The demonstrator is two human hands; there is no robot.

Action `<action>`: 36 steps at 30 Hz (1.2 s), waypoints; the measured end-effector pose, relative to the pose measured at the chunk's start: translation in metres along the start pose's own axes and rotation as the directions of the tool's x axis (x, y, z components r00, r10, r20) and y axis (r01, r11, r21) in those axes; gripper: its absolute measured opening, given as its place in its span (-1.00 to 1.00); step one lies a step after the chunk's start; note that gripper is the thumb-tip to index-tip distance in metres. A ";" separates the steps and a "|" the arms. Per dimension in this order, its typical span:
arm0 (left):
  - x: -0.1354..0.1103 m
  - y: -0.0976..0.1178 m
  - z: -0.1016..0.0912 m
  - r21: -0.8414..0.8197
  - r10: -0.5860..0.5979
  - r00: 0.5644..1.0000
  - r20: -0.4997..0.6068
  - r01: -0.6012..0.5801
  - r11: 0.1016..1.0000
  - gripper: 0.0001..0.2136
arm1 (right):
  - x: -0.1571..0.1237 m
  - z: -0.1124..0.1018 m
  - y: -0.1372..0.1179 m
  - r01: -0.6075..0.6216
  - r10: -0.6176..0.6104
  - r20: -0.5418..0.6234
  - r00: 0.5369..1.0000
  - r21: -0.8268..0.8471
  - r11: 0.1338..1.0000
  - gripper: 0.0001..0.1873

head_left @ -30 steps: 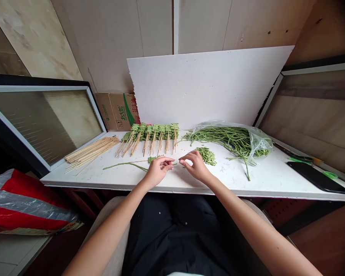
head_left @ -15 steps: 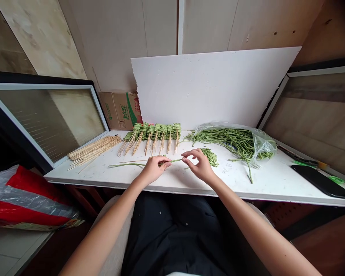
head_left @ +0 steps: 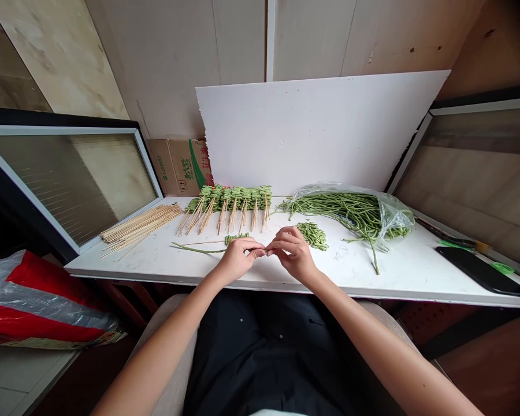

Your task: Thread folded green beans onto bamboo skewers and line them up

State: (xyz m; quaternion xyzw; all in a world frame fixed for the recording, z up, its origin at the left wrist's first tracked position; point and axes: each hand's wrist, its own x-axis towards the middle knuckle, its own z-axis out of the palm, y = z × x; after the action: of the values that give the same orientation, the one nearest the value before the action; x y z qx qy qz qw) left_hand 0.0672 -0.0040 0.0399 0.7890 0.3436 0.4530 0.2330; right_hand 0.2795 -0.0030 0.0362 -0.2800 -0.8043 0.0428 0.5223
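A long green bean (head_left: 199, 249) trails to the left over the white table from between my hands. My left hand (head_left: 238, 258) pinches it, fingers closed. Right beside it, my right hand (head_left: 292, 251) is closed on the bean's other end, the fingertips of both hands nearly touching. Behind my left hand lies a skewer threaded with short bean pieces (head_left: 236, 237), its bare stick pointing left. A small heap of cut bean pieces (head_left: 312, 236) rests just beyond my right hand.
Finished bean skewers (head_left: 238, 199) are stacked at the back, sticks forward. Bare bamboo skewers (head_left: 141, 225) lie to the left. A clear plastic bag (head_left: 394, 216) of long beans (head_left: 351, 208) is at right, near a black phone (head_left: 483, 270). A white board (head_left: 320, 133) stands behind.
My right hand has come left and down against my left hand, closing its fingers on the bean. The bean's trailing end has shifted right. The skewered pieces behind my left hand show more.
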 end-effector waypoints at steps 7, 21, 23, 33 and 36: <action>-0.002 -0.005 0.003 -0.052 0.029 0.999 0.035 -0.027 0.998 -0.80 | -0.006 0.011 0.003 -0.160 0.175 -0.053 0.983 0.210 0.964 -0.74; 0.003 -0.018 -0.009 -0.041 -0.168 0.982 0.085 0.171 0.984 -0.74 | 0.002 -0.013 0.022 -0.137 0.127 -0.180 0.975 -0.045 0.990 -0.83; 0.003 -0.022 -0.009 -0.038 -0.145 0.987 0.069 0.148 0.988 -0.76 | -0.002 -0.012 0.040 -0.142 0.123 -0.135 0.983 -0.141 0.980 -0.82; -0.001 -0.036 0.000 0.014 -0.105 0.988 0.116 0.104 0.994 -0.72 | -0.030 0.006 0.076 -0.128 0.221 0.268 0.938 -0.326 0.937 -0.61; -0.001 -0.038 0.001 0.026 -0.105 0.988 0.115 0.102 0.994 -0.74 | -0.029 0.005 0.077 -0.139 0.225 0.282 0.933 -0.297 0.945 -0.64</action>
State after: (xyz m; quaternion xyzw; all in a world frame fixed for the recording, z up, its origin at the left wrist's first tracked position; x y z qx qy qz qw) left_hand 0.0548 0.0197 0.0134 0.7973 0.3744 0.3903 0.2680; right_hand 0.3146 0.0482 -0.0172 -0.4127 -0.8452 0.0243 0.3388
